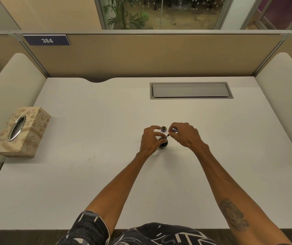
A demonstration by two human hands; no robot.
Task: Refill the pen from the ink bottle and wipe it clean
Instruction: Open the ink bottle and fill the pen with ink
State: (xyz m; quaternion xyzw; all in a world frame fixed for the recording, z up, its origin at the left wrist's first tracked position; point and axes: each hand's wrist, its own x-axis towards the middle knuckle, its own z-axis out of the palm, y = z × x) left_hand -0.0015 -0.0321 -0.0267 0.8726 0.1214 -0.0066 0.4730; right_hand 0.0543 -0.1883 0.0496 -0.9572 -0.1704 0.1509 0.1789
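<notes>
White digits "384" stood on a blue sign above the desk. Near the desk's middle, the left hand gripped the dark ink bottle. The right hand pinched the pen, its tip at the bottle's mouth. The cap lay just behind. A tissue box sat at the left edge.

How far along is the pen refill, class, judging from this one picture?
Done: the small round bottle cap lies off, beside the dark glass ink bottle. In hand: the left hand steadies the bottle while the right hand points the slim pen at its mouth. Left: wiping; the patterned beige tissue box sits untouched.
</notes>
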